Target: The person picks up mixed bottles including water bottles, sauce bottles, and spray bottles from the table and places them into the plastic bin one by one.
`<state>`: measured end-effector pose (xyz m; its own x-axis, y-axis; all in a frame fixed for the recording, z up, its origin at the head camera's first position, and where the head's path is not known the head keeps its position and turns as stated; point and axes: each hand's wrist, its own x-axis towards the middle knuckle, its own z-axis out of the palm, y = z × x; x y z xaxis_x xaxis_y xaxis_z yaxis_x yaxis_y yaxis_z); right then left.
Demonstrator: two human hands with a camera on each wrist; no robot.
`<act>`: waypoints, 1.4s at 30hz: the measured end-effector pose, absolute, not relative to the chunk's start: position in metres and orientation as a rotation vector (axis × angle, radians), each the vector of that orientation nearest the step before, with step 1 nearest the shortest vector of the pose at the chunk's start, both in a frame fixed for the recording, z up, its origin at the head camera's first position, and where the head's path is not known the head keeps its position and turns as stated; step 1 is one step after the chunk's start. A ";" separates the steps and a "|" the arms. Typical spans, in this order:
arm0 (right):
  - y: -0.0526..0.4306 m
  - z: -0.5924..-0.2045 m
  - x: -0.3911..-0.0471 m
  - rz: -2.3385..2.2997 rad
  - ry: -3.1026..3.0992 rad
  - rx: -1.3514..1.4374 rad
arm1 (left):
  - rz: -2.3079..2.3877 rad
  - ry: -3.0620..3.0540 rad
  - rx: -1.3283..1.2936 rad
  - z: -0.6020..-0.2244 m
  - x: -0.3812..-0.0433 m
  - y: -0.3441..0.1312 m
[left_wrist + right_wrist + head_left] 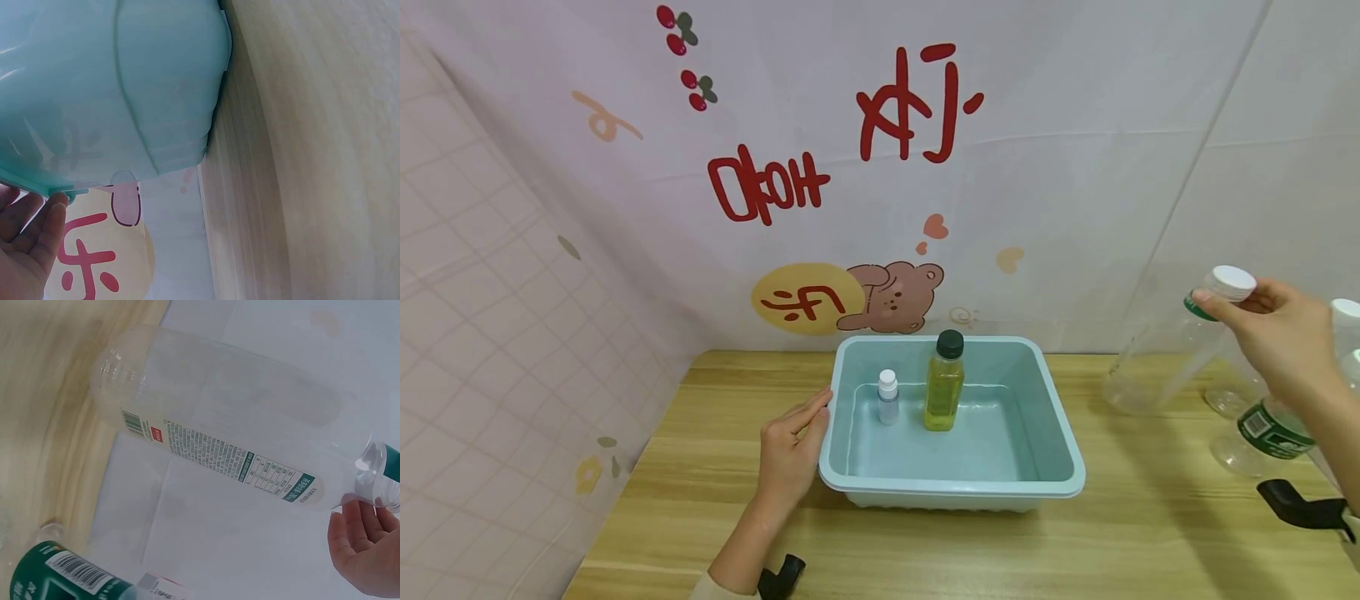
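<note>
Teal tub already holds two bottles, your left hand flat-fingered against its left rim, while your right hand grips the tilted clear bottle by its neck at far right, others waiting on the surface.

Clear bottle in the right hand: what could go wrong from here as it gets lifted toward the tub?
The right hand pinches the clear bottle only at its white cap, and the bottle hangs tilted, so it may swing or slip. Other bottles stand close beside it and could be knocked over. In the teal tub, the yellow bottle and small white bottle stand upright and might topple if the incoming bottle hits them. The left hand only rests against the tub's rim.
</note>
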<state>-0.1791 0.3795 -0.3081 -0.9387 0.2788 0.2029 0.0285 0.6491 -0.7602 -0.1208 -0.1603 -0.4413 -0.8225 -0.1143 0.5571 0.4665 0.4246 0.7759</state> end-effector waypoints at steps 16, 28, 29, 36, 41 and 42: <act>0.356 -0.281 -0.164 1.263 -2.411 -0.112 | -1.427 -2.138 -0.299 -0.441 -0.122 -0.160; 0.334 -0.264 -0.158 1.263 -2.357 -0.047 | -1.414 -2.136 -0.299 -0.442 -0.122 -0.160; 0.332 -0.262 -0.158 1.277 -2.346 -0.043 | -1.413 -2.137 -0.300 -0.442 -0.122 -0.160; 0.318 -0.249 -0.155 1.379 -2.247 0.037 | -1.421 -2.142 -0.297 -0.442 -0.121 -0.160; 0.310 -0.243 -0.154 1.414 -2.215 0.067 | -1.433 -2.146 -0.284 -0.442 -0.120 -0.161; 0.309 -0.242 -0.154 1.468 -2.183 0.087 | -1.435 -2.147 -0.280 -0.442 -0.120 -0.161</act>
<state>-0.1540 0.3092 -0.2420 -0.8710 0.2204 0.4391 -0.3234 0.4155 -0.8501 -0.1200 -0.1607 -0.4424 -0.8340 -0.1203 0.5385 0.4515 0.4121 0.7914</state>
